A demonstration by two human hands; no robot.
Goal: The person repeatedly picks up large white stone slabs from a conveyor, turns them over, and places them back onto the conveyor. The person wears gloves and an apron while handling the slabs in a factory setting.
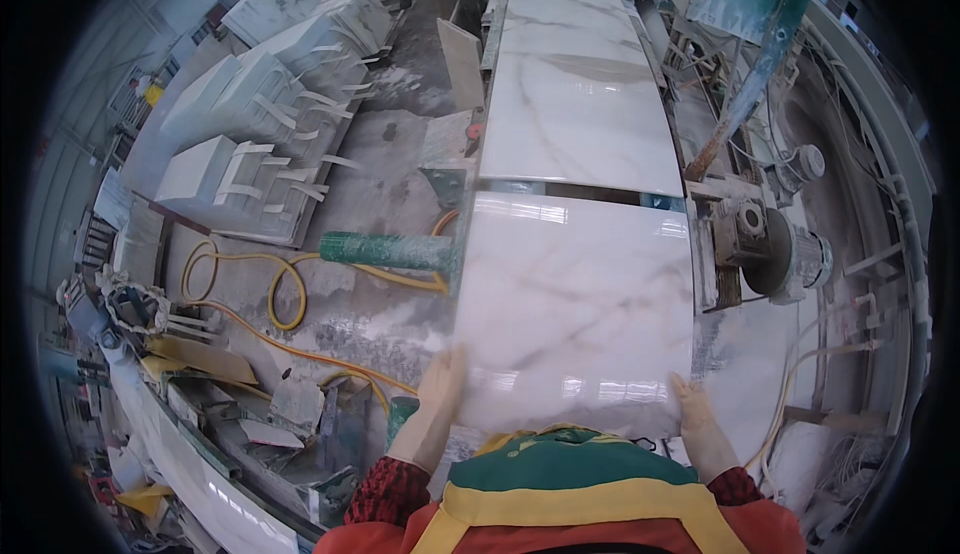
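Marble-patterned slab (575, 299) lies flat, lined up behind the farther slab (560, 129) with a gap left between, while I see the left hand (437, 394) and right hand (699, 419) apart at its opposite side edges, whether gripping I cannot tell.

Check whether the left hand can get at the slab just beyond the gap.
Probably not without leaning or stepping forward: the left hand is at the left edge of the nearer slab, and most of that slab separates it from the farther slab.
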